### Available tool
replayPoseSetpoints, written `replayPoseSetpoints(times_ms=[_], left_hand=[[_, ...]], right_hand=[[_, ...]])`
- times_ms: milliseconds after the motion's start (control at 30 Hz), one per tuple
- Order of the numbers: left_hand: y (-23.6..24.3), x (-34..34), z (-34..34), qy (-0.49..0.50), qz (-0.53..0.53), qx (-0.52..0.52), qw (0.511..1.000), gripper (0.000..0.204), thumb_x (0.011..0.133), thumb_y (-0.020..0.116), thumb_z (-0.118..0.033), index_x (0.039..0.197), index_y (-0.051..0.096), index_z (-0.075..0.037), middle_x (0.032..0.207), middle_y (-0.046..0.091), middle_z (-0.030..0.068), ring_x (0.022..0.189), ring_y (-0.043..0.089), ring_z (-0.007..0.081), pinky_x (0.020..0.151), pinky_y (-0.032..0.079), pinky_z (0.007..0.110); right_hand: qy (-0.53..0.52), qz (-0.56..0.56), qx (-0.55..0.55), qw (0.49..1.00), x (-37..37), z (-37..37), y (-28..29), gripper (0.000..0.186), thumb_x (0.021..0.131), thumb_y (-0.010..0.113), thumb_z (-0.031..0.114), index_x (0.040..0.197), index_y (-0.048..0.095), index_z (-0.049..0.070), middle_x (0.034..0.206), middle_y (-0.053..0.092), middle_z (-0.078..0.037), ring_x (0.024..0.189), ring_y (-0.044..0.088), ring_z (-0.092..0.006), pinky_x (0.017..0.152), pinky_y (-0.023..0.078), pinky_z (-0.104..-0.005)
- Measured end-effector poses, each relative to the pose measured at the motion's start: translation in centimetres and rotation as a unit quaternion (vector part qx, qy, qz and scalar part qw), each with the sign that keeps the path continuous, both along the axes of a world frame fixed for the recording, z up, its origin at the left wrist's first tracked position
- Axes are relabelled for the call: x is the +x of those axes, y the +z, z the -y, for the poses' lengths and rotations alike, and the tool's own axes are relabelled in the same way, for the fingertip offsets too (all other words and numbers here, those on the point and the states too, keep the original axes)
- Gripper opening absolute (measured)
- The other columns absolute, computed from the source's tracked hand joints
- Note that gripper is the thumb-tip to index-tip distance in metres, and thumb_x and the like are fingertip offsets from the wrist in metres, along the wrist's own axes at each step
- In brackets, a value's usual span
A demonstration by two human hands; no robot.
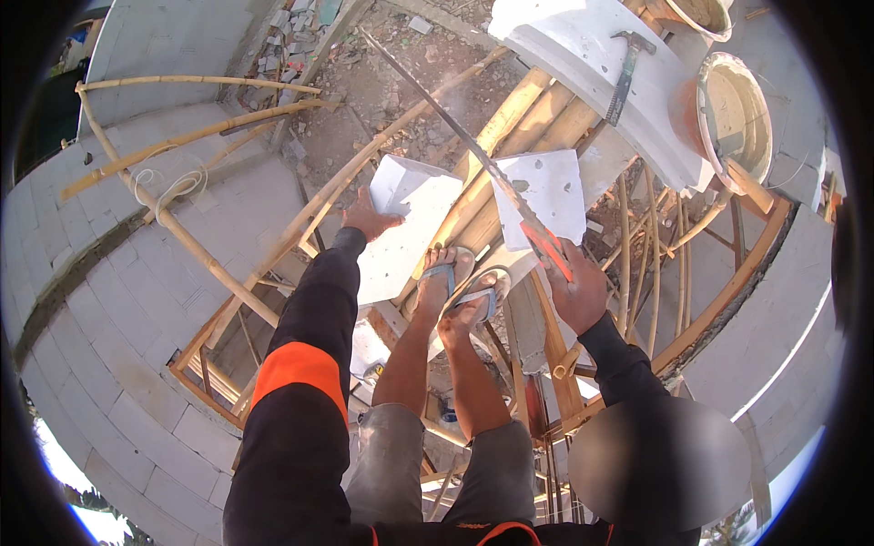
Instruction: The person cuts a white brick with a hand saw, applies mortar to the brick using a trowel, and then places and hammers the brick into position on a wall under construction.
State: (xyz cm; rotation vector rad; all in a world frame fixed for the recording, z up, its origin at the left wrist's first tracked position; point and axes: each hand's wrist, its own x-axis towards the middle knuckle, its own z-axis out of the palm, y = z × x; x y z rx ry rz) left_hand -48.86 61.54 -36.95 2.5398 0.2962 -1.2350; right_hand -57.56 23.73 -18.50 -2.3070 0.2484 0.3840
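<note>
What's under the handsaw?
From above, the handsaw extends over a white block, bamboo poles and rubble-strewn ground. The handsaw hides the strips directly beneath; whether it touches the block cannot be told.

Gap between white blocks (pixel 410 246), saw (pixel 473 149) slanting across, feet (pixel 462 317) nearside, clearance unclear

Pale block walls (pixel 127 350) (partly shaded), rubble-strewn ground (pixel 435 53), bright sunlight

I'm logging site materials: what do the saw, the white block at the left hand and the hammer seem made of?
Saw: the long, thin blade looks like dull metal; the orange handle, evenly bright, is probably plastic.
Block: matte white with flat faces and crisp edges, likely aerated concrete, though plaster is possible.
Hammer: grey, T-shaped head, seemingly metal; the shaft's material is unclear.
</note>
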Motion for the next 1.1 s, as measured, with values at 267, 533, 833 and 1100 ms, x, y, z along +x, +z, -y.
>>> replayPoseSetpoints(times_ms=[267,533,833,1100], left_hand=[[-0.6,1.1,0.2,-0.009,0.054,-0.067,0.996,0.099,0.059,0.084,-0.048,0.129,0.035,0.002,0.115,0.063,0.0245,0.11,0.062,0.0361,0.097,0.045,0.041],[-1.8,0.5,-0.4,-0.011,0.036,-0.069,0.997,0.102,0.059,0.085,-0.048,0.131,0.035,0.003,0.118,0.061,0.0241,0.11,0.061,0.036,0.097,0.046,0.04],[-1.1,1.0,0.0,-0.003,0.002,-0.064,0.998,0.098,0.058,0.084,-0.05,0.126,0.037,0.003,0.117,0.061,0.0254,0.111,0.06,0.0377,0.095,0.047,0.041],[-1.9,0.0,-0.9,0.036,0.019,-0.128,0.991,0.101,0.058,0.085,-0.048,0.127,0.035,0.005,0.117,0.062,0.0248,0.111,0.061,0.0357,0.1,0.044,0.041]], right_hand=[[0.15,-0.154,-0.096,0.972,-1.9,1.6,-3.8,0.035,0.086,0.065,0.02,0.116,0.059,0.003,0.079,0.064,-0.017,0.071,0.062,-0.0375,0.061,0.047,-0.0431],[0.18,-0.009,-0.089,0.98,-2.6,0.7,-1.6,0.042,0.087,0.064,0.02,0.122,0.054,-0.001,0.081,0.067,-0.016,0.069,0.064,-0.0355,0.061,0.047,-0.0427],[0.114,0.012,-0.043,0.993,-2.9,-0.9,0.7,0.046,0.087,0.064,0.023,0.125,0.053,0.001,0.085,0.067,-0.017,0.068,0.065,-0.0346,0.06,0.048,-0.0423],[0.108,-0.058,-0.087,0.989,-2.5,-1.5,0.8,0.048,0.083,0.066,0.02,0.126,0.053,0.003,0.084,0.067,-0.017,0.069,0.065,-0.0355,0.06,0.049,-0.0452]])
